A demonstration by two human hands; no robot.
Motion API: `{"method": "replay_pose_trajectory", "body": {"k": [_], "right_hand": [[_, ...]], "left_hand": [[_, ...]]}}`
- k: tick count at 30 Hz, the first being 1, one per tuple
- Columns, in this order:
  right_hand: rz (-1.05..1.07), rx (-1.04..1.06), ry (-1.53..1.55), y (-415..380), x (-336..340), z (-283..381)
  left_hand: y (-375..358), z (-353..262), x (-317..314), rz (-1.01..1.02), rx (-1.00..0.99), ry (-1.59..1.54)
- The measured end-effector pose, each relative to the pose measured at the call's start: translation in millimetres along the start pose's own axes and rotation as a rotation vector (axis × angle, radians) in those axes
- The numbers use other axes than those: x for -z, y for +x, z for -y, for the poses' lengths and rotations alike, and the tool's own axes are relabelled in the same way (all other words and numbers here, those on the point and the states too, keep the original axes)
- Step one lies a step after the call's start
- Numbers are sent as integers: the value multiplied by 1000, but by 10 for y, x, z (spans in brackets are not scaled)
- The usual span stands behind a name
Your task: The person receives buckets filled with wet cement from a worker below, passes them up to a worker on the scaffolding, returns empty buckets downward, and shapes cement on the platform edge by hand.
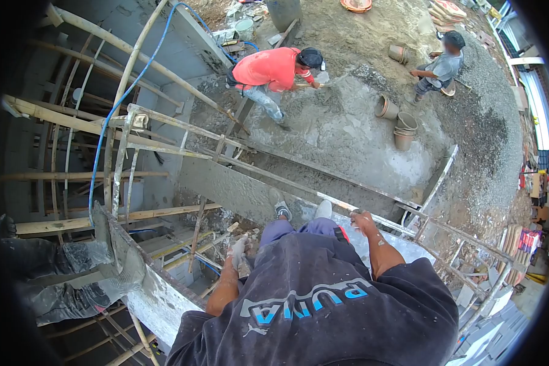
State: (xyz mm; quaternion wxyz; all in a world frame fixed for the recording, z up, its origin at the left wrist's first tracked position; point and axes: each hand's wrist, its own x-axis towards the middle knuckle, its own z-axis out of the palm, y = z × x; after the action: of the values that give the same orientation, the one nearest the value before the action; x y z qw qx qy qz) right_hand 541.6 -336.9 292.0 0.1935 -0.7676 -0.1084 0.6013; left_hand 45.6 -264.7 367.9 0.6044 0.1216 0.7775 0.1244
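- One pale rail (341,204) runs diagonally just beyond the shoes (324,209).
- Right hand (364,222): at the rail, fingers part-curled; grip unclear.
- Left hand (238,249): whitish, beside left knee; can't tell how open or whether holding anything.
- Further out: buckets (404,133), red-shirted person (267,70) bent over.

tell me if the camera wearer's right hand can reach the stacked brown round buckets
Probably not: the wearer's right hand is beside the long pale rail, and the stacked brown buckets stand well beyond it on the grey ground.
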Motion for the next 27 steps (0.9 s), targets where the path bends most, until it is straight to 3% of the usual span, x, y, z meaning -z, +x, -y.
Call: {"method": "replay_pose_trajectory", "body": {"k": [7,10,19,27], "right_hand": [[3,-37,-96,-333,-13,426],[17,74,-16,-170,-68,266],[8,57,-24,-99,-30,121],[-6,40,-25,-99,7,61]], "left_hand": [[-85,35,38,-24,-45,-12],[74,143,136,126,-12,-113],[-198,-14,4,34,55,-45],[59,103,38,5,-10,-52]]}}
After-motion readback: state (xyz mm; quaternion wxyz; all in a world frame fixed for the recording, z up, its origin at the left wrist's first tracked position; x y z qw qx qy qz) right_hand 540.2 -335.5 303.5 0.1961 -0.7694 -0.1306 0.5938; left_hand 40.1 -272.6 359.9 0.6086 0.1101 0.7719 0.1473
